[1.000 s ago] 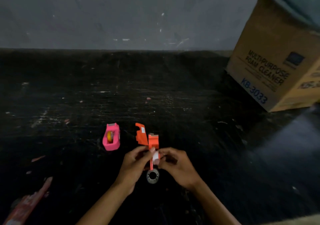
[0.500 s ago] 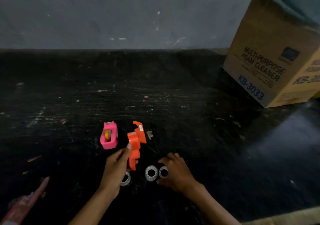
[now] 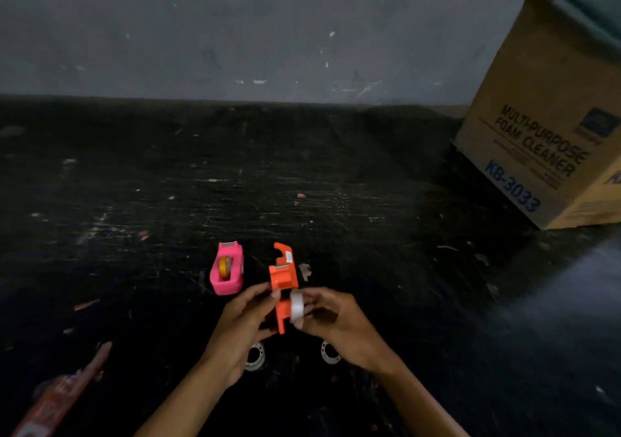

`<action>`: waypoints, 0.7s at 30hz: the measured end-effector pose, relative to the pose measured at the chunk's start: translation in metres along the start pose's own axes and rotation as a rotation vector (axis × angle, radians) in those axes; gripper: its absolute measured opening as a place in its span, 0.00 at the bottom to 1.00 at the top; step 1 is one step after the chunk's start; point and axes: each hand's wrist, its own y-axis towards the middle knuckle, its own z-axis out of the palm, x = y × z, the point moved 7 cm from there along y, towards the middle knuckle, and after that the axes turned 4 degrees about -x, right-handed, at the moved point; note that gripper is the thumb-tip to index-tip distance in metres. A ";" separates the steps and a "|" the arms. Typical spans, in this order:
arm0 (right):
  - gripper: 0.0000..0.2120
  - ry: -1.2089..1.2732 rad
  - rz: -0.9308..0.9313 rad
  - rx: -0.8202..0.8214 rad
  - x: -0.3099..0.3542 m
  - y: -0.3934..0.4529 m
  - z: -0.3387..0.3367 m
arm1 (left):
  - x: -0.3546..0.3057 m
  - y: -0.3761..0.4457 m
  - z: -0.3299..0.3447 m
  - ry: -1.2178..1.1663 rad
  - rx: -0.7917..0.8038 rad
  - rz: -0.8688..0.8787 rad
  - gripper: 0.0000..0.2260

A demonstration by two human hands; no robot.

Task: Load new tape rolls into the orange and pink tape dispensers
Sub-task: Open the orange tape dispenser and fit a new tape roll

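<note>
My left hand (image 3: pixel 243 325) grips the orange tape dispenser (image 3: pixel 283 280) from its left side, holding it just above the dark table. My right hand (image 3: pixel 332 319) holds a white tape roll (image 3: pixel 297 306) upright against the dispenser's right side. A separate orange piece (image 3: pixel 284 253) lies on the table just beyond the dispenser. The pink tape dispenser (image 3: pixel 226 268) stands to the left with a yellowish roll inside it. Two more tape rolls lie flat below my hands, one (image 3: pixel 254 357) under my left hand, the other (image 3: pixel 330 352) partly hidden by my right wrist.
A large cardboard box (image 3: pixel 551 134) marked as foam cleaner stands at the far right of the scratched black table (image 3: pixel 134 201). A reddish flat object (image 3: pixel 64 393) lies at the lower left. A small paper scrap (image 3: pixel 305 270) sits right of the orange piece. A grey wall rises behind.
My right hand picked a tape roll up off the table and brought it to the dispenser. My left hand moved the orange dispenser to the right, toward the middle.
</note>
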 end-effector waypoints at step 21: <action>0.14 -0.926 0.176 -0.201 -0.032 0.127 0.004 | -0.018 0.019 -0.050 -0.181 -0.070 -0.110 0.19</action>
